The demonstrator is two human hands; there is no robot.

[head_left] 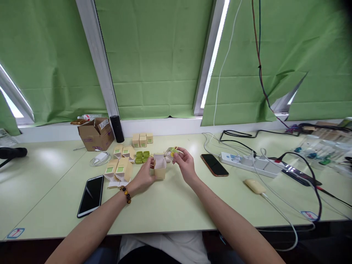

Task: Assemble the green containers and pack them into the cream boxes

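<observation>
My left hand (144, 172) is closed on a small tan paper box (160, 171), upright with its top open and white inside. In my right hand (184, 161) is a small clear packet (171, 152) with something yellow and green in it, pinched by the fingers just right of the box's opening. What exactly the packet contains is too small to tell. Left of the box sit several small green square containers (142, 157). Beyond my left wrist stand several open tan boxes (123, 169) with green labels, their flaps unfolded.
Closed small boxes (142, 139) stand near the wall. A brown carton (96, 134) and black cylinder (117, 129) are back left. Phones lie left (91, 195) and right (214, 164). At right are a white power strip (250, 164), tangled cables and a cream-coloured charging case (254, 186).
</observation>
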